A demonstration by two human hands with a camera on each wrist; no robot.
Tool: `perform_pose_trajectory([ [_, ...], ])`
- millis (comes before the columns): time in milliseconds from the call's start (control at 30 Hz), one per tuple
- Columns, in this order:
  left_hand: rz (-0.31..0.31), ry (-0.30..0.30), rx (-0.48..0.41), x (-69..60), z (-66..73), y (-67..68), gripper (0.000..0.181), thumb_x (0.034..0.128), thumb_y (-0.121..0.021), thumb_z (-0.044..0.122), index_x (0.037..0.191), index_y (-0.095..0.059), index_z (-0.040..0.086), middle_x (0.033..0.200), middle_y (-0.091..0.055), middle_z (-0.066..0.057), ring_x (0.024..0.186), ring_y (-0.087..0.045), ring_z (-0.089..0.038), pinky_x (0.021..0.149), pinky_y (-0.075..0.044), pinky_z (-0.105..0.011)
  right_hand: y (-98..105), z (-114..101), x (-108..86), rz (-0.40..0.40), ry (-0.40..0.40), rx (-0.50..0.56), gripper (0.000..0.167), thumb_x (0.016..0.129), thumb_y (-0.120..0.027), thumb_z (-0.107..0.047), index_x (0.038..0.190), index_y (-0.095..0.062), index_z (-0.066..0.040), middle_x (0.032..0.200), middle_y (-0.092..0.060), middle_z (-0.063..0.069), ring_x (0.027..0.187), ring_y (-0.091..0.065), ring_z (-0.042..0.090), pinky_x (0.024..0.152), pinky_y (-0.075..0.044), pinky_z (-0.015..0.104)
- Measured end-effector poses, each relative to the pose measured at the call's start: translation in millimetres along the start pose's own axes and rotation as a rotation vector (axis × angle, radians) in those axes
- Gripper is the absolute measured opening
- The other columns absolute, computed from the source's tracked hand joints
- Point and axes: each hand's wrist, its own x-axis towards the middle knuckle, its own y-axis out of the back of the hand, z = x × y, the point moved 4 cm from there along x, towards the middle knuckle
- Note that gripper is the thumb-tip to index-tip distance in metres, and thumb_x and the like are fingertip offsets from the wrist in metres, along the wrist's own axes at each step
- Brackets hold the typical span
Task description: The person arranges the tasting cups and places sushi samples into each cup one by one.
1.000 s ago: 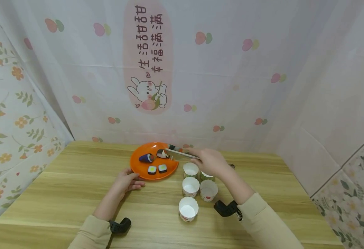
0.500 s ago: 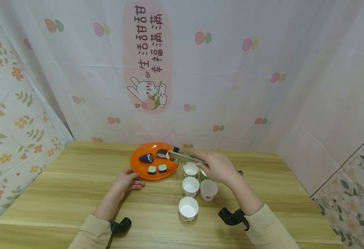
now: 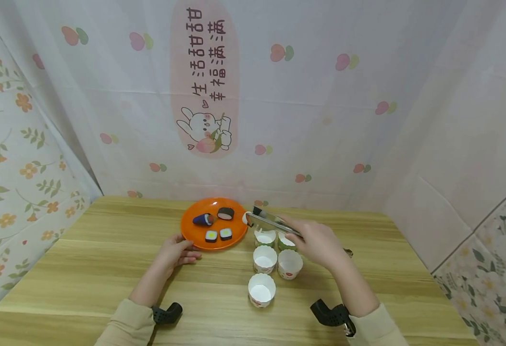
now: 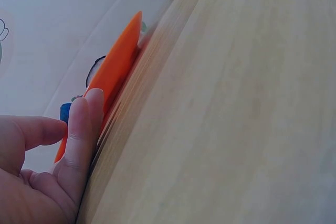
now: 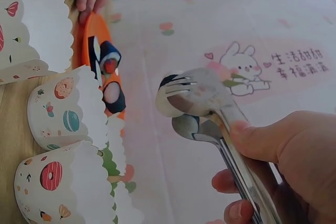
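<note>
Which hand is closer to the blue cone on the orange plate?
Left: the left hand touches the plate near the blue cone. The right hand, holding tongs, is farther right, by the paper cups.

Sleeves first, and it's a matching pair: plain beige fabric on the left sleeve (image 3: 125,322), the same light beige on the right sleeve (image 3: 376,327), both loosely creased, each finishing in a simple cuff that leaves the lower forearm uncovered. Now the hardware! A matte-black wrist device (image 3: 167,313) on the left, bent like an elbow, rounded at the tip, tiny dark holes dotting its body. Over on the right, a second black wrist device (image 3: 330,315), similarly angled, with a silvery metallic piece (image 3: 350,329) glinting beside the cuff.
</note>
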Motion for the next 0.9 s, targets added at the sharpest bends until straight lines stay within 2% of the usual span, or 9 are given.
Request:
perform_pose_trajectory([
  [133,0.003,0.002,0.001,0.2,-0.5,0.0,0.041,0.1007,-0.042,0.004,0.136,-0.028,-0.011,0.086,-0.064,-0.014,0.069,-0.069,-0.019,0.062,-0.057,-0.028,-1,3,-7.6,0.003,-0.024,0.014,0.048,0.092,-0.066,-0.022,0.138,-0.054,-0.017,0.107,-0.068,0.004,0.053,-0.039,0.01,0.047,-0.032,0.028],
  [333,0.007,0.0,0.005,-0.5,0.5,-0.3,0.042,0.1006,-0.042,0.004,0.136,-0.027,-0.011,0.087,-0.064,-0.015,0.068,-0.069,-0.018,0.061,-0.057,-0.028,-4,7,-15.4,0.008,-0.053,0.018,0.048,0.091,-0.066,-0.022,0.137,-0.055,-0.015,0.113,-0.067,0.008,0.064,-0.05,0.012,0.05,-0.035,0.029],
  [533,0.006,-0.004,0.006,-1.3,0.9,-0.8,0.042,0.1005,-0.043,0.004,0.136,-0.028,-0.011,0.086,-0.065,-0.014,0.068,-0.069,-0.019,0.062,-0.057,-0.028,-10,11,-19.3,0.003,-0.089,0.033,0.047,0.091,-0.067,-0.021,0.137,-0.055,-0.016,0.108,-0.068,0.007,0.057,-0.044,0.012,0.046,-0.033,0.029],
  [700,0.007,-0.004,0.008,-1.2,0.4,-0.7,0.042,0.1004,-0.043,0.005,0.136,-0.027,-0.011,0.086,-0.065,-0.014,0.069,-0.069,-0.019,0.062,-0.057,-0.028,-12,12,-22.5,0.022,-0.081,-0.001,0.047,0.091,-0.067,-0.021,0.136,-0.056,-0.014,0.115,-0.066,0.01,0.079,-0.063,0.022,0.056,-0.046,0.038],
  [800,0.007,-0.004,0.005,-0.6,-0.1,-0.3,0.042,0.1005,-0.043,0.005,0.136,-0.027,-0.011,0.086,-0.065,-0.014,0.068,-0.069,-0.019,0.062,-0.057,-0.028,-14,14,-23.2,0.031,-0.076,-0.025,0.046,0.09,-0.068,-0.021,0.134,-0.057,-0.012,0.117,-0.065,0.011,0.094,-0.066,0.03,0.061,-0.05,0.043],
  [900,0.007,-0.004,0.003,-0.1,-0.5,0.1,0.042,0.1005,-0.043,0.004,0.136,-0.027,-0.011,0.086,-0.064,-0.015,0.068,-0.069,-0.019,0.062,-0.057,-0.028,-15,15,-23.4,0.033,-0.074,-0.029,0.045,0.089,-0.069,-0.021,0.133,-0.059,-0.012,0.118,-0.065,0.011,0.094,-0.065,0.031,0.06,-0.05,0.043],
])
